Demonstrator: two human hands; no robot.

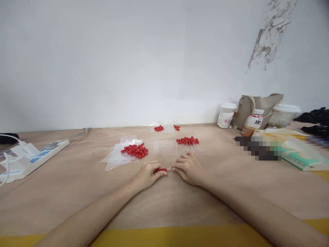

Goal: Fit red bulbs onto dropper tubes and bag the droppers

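Between thumb and fingers, my left hand (149, 174) grips a red rubber dropper bulb (161, 169). My right hand (188, 168) pinches a clear dropper tube (169, 168), whose near end meets the bulb's mouth; how far it sits inside I cannot tell. Beyond my left hand, a pile of red bulbs (136, 150) lies on clear plastic bags (115, 157). A row of clear tubes (163, 148) lies straight ahead. Past my right hand rest several droppers with red bulbs on their tubes (189, 141).
Farther back, bagged red bulbs (159, 128) lie near the wall. A power strip (38, 161) with cables stands at left. At right are a paper cup (227, 116), a drink bottle (253, 122), a beige bag (260, 104), another lidded cup (284, 116) and a green-white packet (303, 154).
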